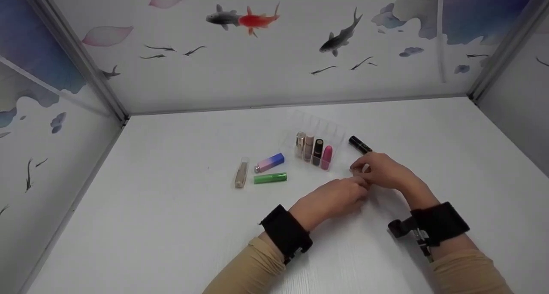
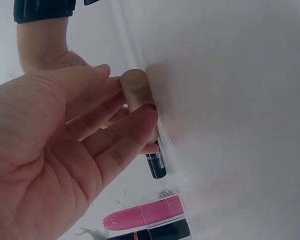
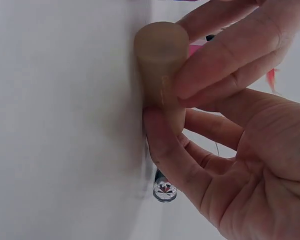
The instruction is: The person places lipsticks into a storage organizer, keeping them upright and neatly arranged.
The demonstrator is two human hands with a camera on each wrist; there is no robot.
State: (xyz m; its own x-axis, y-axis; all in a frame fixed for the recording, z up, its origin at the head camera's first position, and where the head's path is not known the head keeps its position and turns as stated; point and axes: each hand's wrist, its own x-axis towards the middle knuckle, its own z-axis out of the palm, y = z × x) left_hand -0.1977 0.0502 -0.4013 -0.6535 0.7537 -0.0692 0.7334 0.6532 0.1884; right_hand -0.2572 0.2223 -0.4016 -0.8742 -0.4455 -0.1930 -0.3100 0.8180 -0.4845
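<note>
Both hands meet at a beige cylindrical lipstick tube [image 3: 162, 75] just above or on the white tabletop. My right hand [image 1: 386, 170] grips its side, the thumb lying across it in the right wrist view. From the other side, the fingers of my left hand [image 1: 334, 199] hold the same tube [image 2: 135, 87]. In the head view the hands hide most of it. Beyond them lies a black lipstick tube [image 1: 359, 144]. Left of that, a clear compartmented organizer [image 1: 315, 123] holds several lipsticks in its front row, among them a pink one [image 1: 327, 156] and a black one [image 1: 318, 150].
Left of the organizer lie a green tube [image 1: 270, 178], a pink-and-blue lipstick [image 1: 269, 162] and a clear-cased beige tube [image 1: 241, 174]. White panels printed with fish stand at the back [image 1: 257, 71] and sides of the table.
</note>
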